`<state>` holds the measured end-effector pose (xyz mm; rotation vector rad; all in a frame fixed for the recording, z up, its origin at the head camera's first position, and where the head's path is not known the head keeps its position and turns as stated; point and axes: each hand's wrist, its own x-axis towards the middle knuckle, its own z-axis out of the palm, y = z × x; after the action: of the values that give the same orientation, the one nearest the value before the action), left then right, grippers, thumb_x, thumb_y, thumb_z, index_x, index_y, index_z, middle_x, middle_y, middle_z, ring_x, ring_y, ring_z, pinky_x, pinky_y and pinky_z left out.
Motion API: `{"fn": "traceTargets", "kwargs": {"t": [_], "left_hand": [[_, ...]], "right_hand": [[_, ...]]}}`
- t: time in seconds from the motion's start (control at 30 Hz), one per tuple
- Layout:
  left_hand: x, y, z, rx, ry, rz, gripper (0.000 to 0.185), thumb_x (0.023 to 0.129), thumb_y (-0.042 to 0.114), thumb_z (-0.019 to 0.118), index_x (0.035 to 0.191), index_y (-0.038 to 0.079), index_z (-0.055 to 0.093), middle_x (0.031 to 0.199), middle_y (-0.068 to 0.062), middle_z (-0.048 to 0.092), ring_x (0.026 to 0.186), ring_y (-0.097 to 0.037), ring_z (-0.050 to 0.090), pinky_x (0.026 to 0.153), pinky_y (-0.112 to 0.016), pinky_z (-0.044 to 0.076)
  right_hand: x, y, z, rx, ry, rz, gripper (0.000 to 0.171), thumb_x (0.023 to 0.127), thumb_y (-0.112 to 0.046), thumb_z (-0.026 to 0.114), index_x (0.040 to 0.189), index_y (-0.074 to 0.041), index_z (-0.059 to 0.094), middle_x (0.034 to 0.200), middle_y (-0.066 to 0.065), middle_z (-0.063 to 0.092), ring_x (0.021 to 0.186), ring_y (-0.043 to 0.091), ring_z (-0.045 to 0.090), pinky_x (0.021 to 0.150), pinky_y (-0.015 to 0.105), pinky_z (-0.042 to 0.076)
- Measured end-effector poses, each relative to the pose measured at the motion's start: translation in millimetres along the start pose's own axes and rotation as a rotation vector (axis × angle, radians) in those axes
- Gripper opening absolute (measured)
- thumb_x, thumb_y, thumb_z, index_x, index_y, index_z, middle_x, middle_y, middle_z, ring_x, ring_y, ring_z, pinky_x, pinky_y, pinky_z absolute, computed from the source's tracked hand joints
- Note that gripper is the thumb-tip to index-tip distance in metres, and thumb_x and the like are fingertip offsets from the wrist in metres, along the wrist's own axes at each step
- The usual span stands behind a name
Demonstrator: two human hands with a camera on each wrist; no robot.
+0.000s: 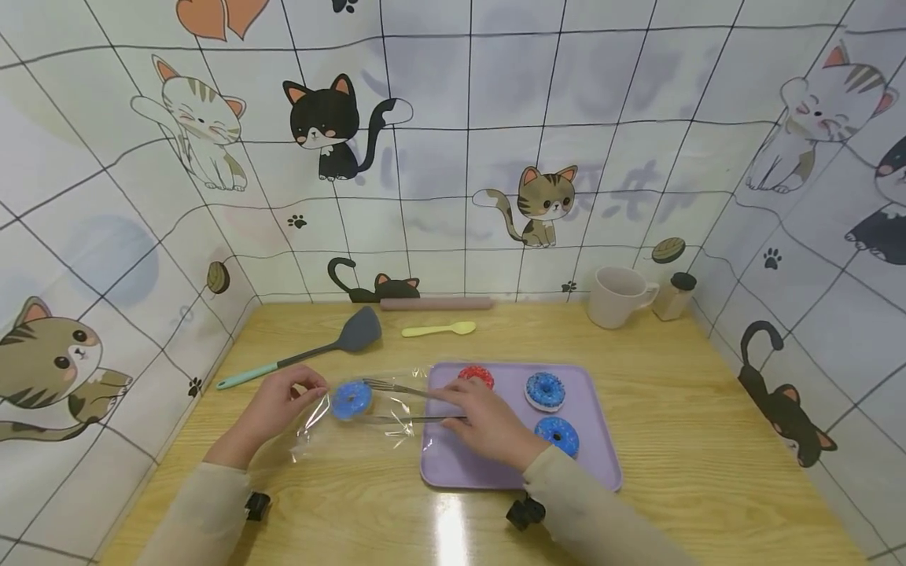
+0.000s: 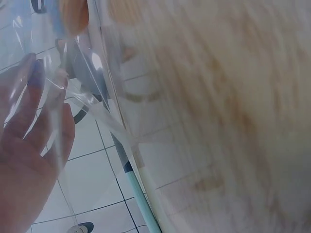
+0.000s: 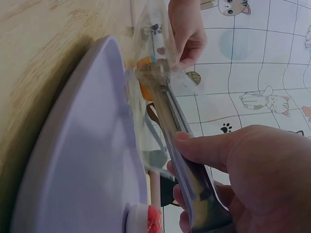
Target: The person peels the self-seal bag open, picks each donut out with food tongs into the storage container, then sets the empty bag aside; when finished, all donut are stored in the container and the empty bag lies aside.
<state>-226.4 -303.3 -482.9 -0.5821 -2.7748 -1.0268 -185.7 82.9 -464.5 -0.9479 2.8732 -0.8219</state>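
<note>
Bagging 1 blue donut [image 1: 351, 399] at frame centre-left: left hand [image 1: 278, 402] pinching clear bag [image 1: 368, 417] open, right hand [image 1: 484, 420] gripping tongs [image 1: 406, 401]. Next, probably releasing donut inside, withdrawing tongs.

Head view looks down; close wrist views, left perhaps blurred, share the bag [image 1: 354, 413].

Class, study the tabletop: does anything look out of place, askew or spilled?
Nothing is spilled or damaged. One blue donut sits off the purple tray, inside a clear bag, gripped by metal tongs; the other three remain on the tray.
</note>
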Motion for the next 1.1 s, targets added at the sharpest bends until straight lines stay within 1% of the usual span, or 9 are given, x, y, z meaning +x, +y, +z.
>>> {"fn": "traceTargets", "kwargs": {"t": [0.1, 0.23, 0.33, 0.4, 0.5, 0.67, 0.87, 0.97, 1.1], "left_hand": [[-1.9, 2.7, 0.4, -0.006, 0.007, -0.003, 0.004, 0.097, 0.015, 0.073, 0.099, 0.012, 0.076, 0.095, 0.005, 0.072, 0.082, -0.003, 0.061, 0.068, -0.024, 0.053], [-4.1, 5.5, -0.9, -0.017, 0.018, -0.004, 0.003, 0.098, 0.014, 0.073, 0.097, 0.013, 0.076, 0.095, 0.004, 0.073, 0.081, -0.004, 0.061, 0.067, -0.024, 0.052], [-4.4, 4.8, -0.6, -0.017, 0.022, -0.008, 0.003, 0.098, 0.015, 0.073, 0.097, 0.015, 0.076, 0.094, 0.003, 0.073, 0.082, -0.003, 0.061, 0.067, -0.023, 0.052], [-4.3, 3.9, -0.6, -0.008, 0.020, -0.018, 0.004, 0.098, 0.016, 0.073, 0.097, 0.015, 0.076, 0.094, 0.004, 0.074, 0.082, -0.003, 0.061, 0.068, -0.023, 0.053], [-4.3, 3.2, -1.5, 0.000, 0.013, -0.046, 0.005, 0.098, 0.017, 0.073, 0.099, 0.013, 0.076, 0.095, 0.004, 0.074, 0.083, -0.002, 0.061, 0.069, -0.023, 0.053], [-5.8, 3.7, -4.1, 0.004, 0.010, -0.067, 0.008, 0.099, 0.017, 0.072, 0.101, 0.011, 0.076, 0.096, 0.004, 0.074, 0.084, -0.003, 0.060, 0.070, -0.023, 0.053], [-7.1, 6.3, -4.8, -0.002, 0.012, -0.056, 0.009, 0.100, 0.017, 0.071, 0.101, 0.010, 0.076, 0.096, 0.003, 0.074, 0.085, -0.005, 0.061, 0.069, -0.023, 0.052], [-7.0, 7.7, -5.6, -0.004, 0.014, -0.050, 0.009, 0.100, 0.017, 0.071, 0.101, 0.010, 0.076, 0.095, 0.004, 0.073, 0.084, -0.005, 0.061, 0.069, -0.023, 0.052], [-7.1, 7.5, -6.7, 0.005, 0.021, -0.039, 0.008, 0.099, 0.018, 0.072, 0.100, 0.012, 0.076, 0.094, 0.004, 0.073, 0.083, -0.004, 0.061, 0.069, -0.024, 0.052]], "right_hand": [[-7.0, 6.6, -1.9, 0.004, 0.008, 0.013, 0.049, 0.098, -0.023, 0.073, 0.146, -0.025, 0.060, 0.141, 0.006, 0.063, 0.134, 0.028, 0.055, 0.110, 0.050, 0.047], [-15.6, 13.4, -3.4, 0.020, 0.021, 0.011, 0.049, 0.097, -0.022, 0.074, 0.144, -0.022, 0.061, 0.141, 0.010, 0.063, 0.134, 0.033, 0.054, 0.109, 0.052, 0.047], [-24.8, 16.9, -7.5, 0.031, 0.018, 0.016, 0.049, 0.097, -0.022, 0.074, 0.145, -0.022, 0.061, 0.143, 0.011, 0.062, 0.135, 0.034, 0.053, 0.111, 0.054, 0.046], [-31.2, 18.8, -11.0, 0.031, 0.024, 0.026, 0.049, 0.098, -0.023, 0.073, 0.145, -0.023, 0.061, 0.144, 0.011, 0.061, 0.136, 0.033, 0.053, 0.110, 0.054, 0.046], [-39.9, 20.6, -16.8, 0.033, 0.030, 0.035, 0.051, 0.098, -0.024, 0.073, 0.147, -0.024, 0.060, 0.142, 0.006, 0.062, 0.131, 0.026, 0.055, 0.106, 0.048, 0.050], [-53.1, 23.4, -24.5, 0.023, 0.051, 0.003, 0.054, 0.097, -0.023, 0.074, 0.149, -0.024, 0.057, 0.139, 0.001, 0.063, 0.122, 0.019, 0.057, 0.099, 0.044, 0.053], [-74.1, 27.6, -37.1, 0.057, 0.091, -0.009, 0.051, 0.097, -0.022, 0.074, 0.146, -0.026, 0.060, 0.136, -0.002, 0.064, 0.126, 0.021, 0.057, 0.103, 0.051, 0.052], [-86.4, 31.1, -43.4, 0.036, 0.121, 0.007, 0.052, 0.095, -0.022, 0.076, 0.144, -0.031, 0.061, 0.135, -0.004, 0.065, 0.126, 0.021, 0.057, 0.101, 0.051, 0.053], [-101.4, 38.9, -48.4, 0.000, 0.155, 0.013, 0.053, 0.093, -0.021, 0.079, 0.143, -0.033, 0.062, 0.135, -0.004, 0.065, 0.124, 0.021, 0.059, 0.097, 0.048, 0.055]]}}
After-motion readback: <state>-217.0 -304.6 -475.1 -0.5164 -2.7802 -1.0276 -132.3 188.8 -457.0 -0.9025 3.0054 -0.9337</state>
